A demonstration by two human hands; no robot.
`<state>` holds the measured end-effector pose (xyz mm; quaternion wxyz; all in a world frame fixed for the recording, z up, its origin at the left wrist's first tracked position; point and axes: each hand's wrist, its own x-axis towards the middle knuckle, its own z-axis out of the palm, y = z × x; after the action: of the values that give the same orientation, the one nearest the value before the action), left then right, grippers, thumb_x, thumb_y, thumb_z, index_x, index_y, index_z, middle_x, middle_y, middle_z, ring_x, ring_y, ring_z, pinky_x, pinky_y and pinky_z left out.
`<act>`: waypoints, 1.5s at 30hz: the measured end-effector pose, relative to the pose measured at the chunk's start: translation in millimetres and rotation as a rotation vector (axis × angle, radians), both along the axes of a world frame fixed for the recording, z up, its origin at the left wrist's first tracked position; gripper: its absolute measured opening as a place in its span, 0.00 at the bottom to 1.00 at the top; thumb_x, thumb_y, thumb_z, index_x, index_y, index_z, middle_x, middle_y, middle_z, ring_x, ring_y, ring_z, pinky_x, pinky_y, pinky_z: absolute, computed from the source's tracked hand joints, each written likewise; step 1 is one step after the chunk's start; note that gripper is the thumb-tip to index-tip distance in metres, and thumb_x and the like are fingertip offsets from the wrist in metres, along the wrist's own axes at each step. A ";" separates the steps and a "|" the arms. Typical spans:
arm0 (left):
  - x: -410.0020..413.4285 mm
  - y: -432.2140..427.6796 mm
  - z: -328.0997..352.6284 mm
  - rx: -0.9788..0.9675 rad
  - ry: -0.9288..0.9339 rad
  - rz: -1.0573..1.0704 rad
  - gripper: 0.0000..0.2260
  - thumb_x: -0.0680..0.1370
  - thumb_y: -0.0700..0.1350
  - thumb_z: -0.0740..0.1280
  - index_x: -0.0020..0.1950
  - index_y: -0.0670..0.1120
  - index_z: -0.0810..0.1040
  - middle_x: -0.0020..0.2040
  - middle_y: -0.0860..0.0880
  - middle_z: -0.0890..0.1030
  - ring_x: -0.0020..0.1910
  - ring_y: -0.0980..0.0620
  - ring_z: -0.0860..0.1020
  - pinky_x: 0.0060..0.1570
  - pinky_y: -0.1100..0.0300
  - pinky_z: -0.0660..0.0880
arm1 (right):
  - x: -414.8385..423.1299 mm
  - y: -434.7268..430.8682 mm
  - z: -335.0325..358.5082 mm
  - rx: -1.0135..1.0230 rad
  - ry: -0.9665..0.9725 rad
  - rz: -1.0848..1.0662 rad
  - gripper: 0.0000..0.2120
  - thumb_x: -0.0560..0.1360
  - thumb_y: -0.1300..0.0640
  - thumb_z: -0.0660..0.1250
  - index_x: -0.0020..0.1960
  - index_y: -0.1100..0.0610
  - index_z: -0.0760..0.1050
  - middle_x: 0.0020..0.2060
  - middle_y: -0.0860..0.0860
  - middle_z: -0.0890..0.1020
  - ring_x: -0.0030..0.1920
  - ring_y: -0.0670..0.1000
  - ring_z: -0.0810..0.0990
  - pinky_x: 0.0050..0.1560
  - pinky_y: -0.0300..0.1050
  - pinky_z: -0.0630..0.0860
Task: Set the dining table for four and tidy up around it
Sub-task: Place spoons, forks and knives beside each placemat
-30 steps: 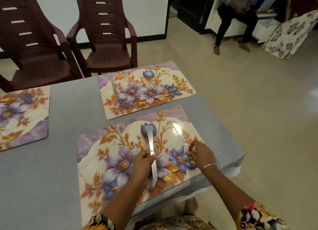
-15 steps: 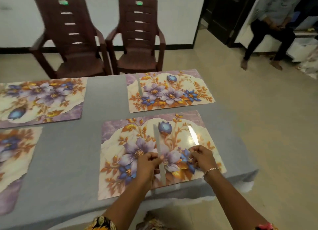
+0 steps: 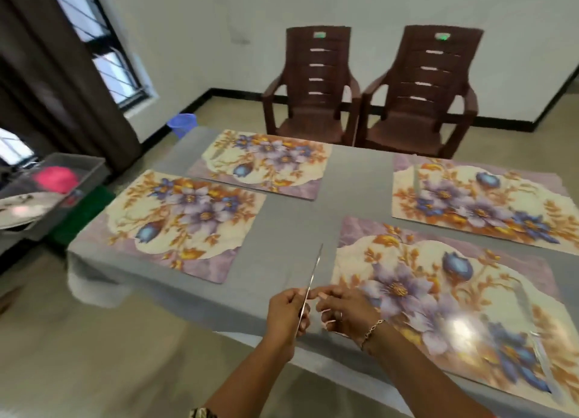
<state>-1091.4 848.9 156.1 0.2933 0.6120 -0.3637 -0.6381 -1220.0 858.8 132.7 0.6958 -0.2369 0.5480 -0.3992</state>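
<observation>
Above the near edge of the grey-clothed worktop (image 3: 300, 204), a slim, shiny steel table knife (image 3: 310, 284) points away, its handle pinched in the left hand (image 3: 286, 314). Right hand (image 3: 344, 311) fingers curl loosely just beside the knife, whether touching is unclear. Four floral placemats (image 3: 438, 292) flank it; two brown plastic chairs (image 3: 316, 85) stand beyond.

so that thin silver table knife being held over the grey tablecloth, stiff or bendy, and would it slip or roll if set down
The thin silver table knife, pinched by the left hand with the right hand beside it, looks straight along its length, so probably stiff. Its shiny metal may be slippery in fingers. It seems flat, so it is unlikely to roll on the grey tablecloth.
</observation>
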 end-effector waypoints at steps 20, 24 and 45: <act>264.8 -141.2 -20.9 -0.033 -0.014 -0.047 0.09 0.82 0.43 0.57 0.44 0.42 0.71 0.27 0.47 0.76 0.19 0.55 0.67 0.19 0.66 0.62 | 273.2 -152.1 -8.0 0.050 0.059 0.066 0.06 0.74 0.66 0.65 0.38 0.62 0.72 0.24 0.54 0.76 0.25 0.50 0.74 0.31 0.41 0.68; 266.9 -161.8 -30.3 -0.073 -0.043 -0.122 0.06 0.80 0.44 0.62 0.44 0.44 0.71 0.31 0.48 0.76 0.24 0.55 0.71 0.25 0.65 0.67 | 271.0 -176.2 -8.4 0.071 0.149 -0.012 0.10 0.74 0.69 0.64 0.35 0.61 0.68 0.25 0.54 0.75 0.26 0.49 0.72 0.28 0.39 0.69; 260.5 -250.4 -67.6 -0.793 -1.027 -0.697 0.17 0.75 0.45 0.67 0.64 0.48 0.73 0.66 0.46 0.72 0.66 0.45 0.69 0.63 0.54 0.66 | 218.0 -241.2 -28.6 0.251 0.502 -0.159 0.18 0.71 0.69 0.68 0.26 0.64 0.67 0.19 0.54 0.69 0.15 0.50 0.66 0.19 0.35 0.68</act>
<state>-830.9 598.5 88.5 0.0655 0.5307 -0.8320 -0.1479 -1002.0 617.6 104.0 0.5289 -0.1967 0.7649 -0.3107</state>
